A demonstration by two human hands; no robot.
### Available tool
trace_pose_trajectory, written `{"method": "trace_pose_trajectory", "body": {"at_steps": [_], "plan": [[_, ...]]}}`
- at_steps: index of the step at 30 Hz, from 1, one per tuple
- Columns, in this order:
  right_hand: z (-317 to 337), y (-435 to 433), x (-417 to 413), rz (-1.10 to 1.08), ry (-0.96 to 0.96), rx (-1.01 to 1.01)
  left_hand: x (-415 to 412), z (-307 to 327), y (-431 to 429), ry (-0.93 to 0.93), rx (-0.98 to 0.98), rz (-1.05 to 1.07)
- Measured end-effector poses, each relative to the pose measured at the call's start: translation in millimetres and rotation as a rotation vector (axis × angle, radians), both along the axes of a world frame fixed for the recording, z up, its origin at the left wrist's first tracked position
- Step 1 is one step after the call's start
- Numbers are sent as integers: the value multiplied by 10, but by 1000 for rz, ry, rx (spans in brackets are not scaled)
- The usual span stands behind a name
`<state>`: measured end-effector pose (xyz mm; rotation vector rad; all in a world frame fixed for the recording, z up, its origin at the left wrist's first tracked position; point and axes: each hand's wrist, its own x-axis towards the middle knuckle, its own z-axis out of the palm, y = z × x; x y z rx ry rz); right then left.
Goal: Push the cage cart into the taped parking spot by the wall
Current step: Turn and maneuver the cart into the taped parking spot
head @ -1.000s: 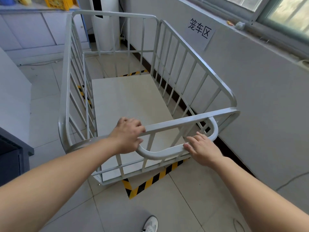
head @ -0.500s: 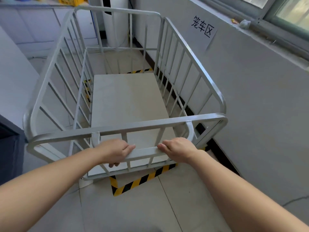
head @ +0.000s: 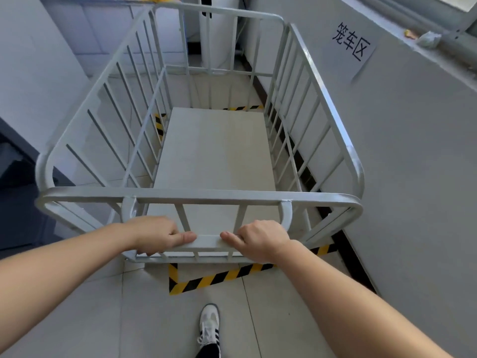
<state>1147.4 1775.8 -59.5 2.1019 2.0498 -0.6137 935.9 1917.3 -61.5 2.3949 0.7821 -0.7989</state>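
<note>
A white barred cage cart [head: 206, 197] with a pale empty floor stands lengthwise along the grey wall [head: 418, 156] on the right. Black-and-yellow tape [head: 219, 277] marks the parking spot; its near corner shows just behind the cart, and more strips peek out at the far end and left side. My left hand [head: 157, 235] and my right hand [head: 260, 240] both grip the low handle bar [head: 208, 241] at the cart's near end, thumbs pointing toward each other.
A paper sign [head: 352, 45] with black characters hangs on the wall. A dark cabinet [head: 15, 192] stands close on the left. White cupboards [head: 108, 34] and a white column [head: 219, 40] lie beyond the cart. My white shoe [head: 209, 324] is on the tiled floor.
The cart has swung from skewed to parallel with the wall and rolled forward over the tape. My hands moved from the top rail and handle corner to the middle of the handle bar.
</note>
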Motion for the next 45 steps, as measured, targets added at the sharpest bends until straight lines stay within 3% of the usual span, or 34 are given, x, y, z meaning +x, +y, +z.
{"method": "trace_pose_trajectory", "body": {"at_steps": [11,28,45], "plan": [[-11,86,117,115,168,-84,55,67,12,22,-40,-79],[-26,-36,346,164,239,-108,182,61,-215,40,16,-22],[98,-342,1866,291,183,-216,1617,125,-805,61,-114,101]]}}
